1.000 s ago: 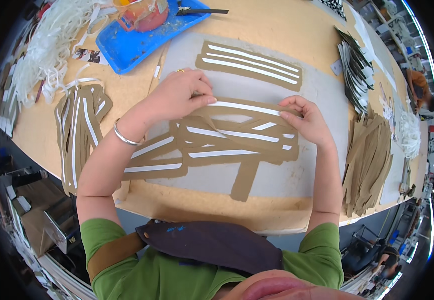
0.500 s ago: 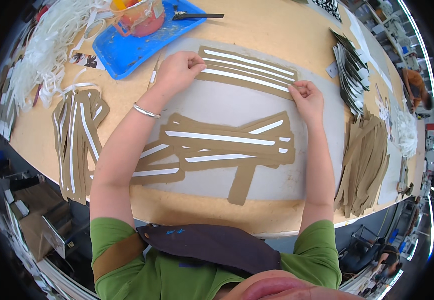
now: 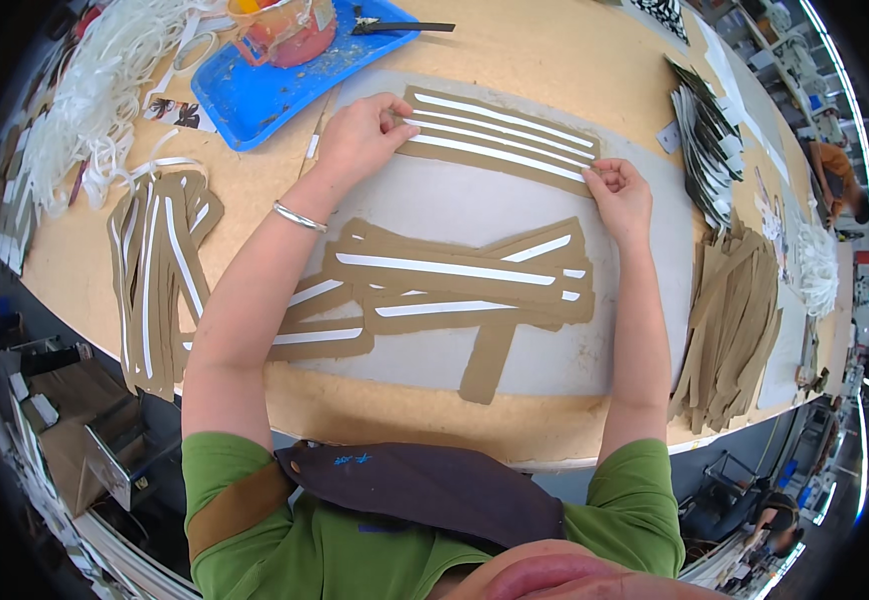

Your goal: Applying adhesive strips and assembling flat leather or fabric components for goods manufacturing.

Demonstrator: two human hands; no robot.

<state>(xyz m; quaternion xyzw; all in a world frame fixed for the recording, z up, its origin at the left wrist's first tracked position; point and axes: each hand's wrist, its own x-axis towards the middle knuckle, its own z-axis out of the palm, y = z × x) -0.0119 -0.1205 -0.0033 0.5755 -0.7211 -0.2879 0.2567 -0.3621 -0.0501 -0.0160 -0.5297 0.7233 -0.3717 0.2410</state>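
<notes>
Several brown strips with white tape bands [image 3: 505, 140] lie side by side at the far edge of a grey work mat [image 3: 475, 205]. My left hand [image 3: 360, 135] pinches the left end of the nearest strip in that row. My right hand [image 3: 620, 195] grips the right end of the same strip. Nearer to me on the mat lies a loose pile of taped brown strips [image 3: 455, 285], crossing one another, with one short piece pointing toward me.
A blue tray [image 3: 275, 75] with a red-filled jar and a brush sits at the far left. White tape lengths [image 3: 95, 90] lie at the left. Taped brown strips [image 3: 160, 270] rest left of the mat, plain brown strips [image 3: 735, 330] right, dark pieces [image 3: 705, 120] beyond.
Both hands left the pile near me and reached to the far row of strips. They now hold the two ends of the nearest strip in that row.
</notes>
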